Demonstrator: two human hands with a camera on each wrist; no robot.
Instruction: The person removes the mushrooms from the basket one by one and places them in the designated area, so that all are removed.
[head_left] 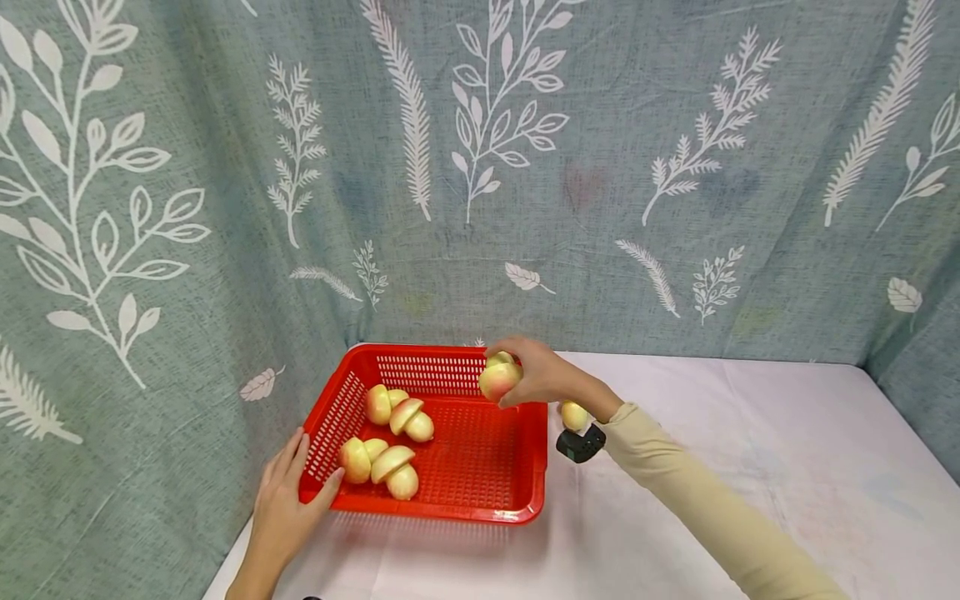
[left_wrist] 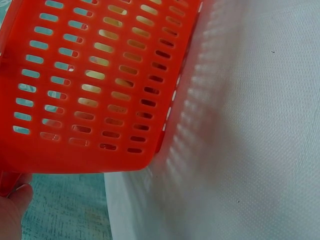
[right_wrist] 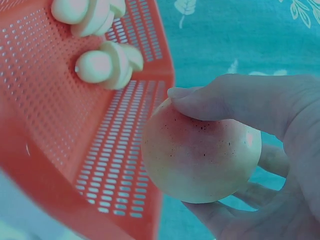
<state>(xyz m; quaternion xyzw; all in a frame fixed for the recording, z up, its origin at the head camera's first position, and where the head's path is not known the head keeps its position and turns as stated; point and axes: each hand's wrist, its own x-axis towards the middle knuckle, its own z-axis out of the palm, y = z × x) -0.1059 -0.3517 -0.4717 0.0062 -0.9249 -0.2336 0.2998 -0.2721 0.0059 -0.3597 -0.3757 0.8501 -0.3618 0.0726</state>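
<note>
My right hand [head_left: 536,371] holds a pale yellow mushroom-shaped piece [right_wrist: 200,155] over the right back part of the red basket [head_left: 480,442]. Its rounded cap has a pink blush and dark specks, and the thumb lies across it with fingers beneath. The left hand [head_left: 288,500] grips the basket's front left corner, fingers along the left rim and thumb at the front rim. Inside the basket, on the left, lie two groups of similar mushroom-shaped pieces, a back group [head_left: 405,417] and a front group [head_left: 382,467].
Another pale yellow piece [head_left: 574,416] lies on the white-covered table [head_left: 690,500], right of the basket and partly behind the right forearm. A black device [head_left: 581,443] sits by that wrist. Leaf-patterned green cloth [head_left: 585,167] hangs behind and along the left.
</note>
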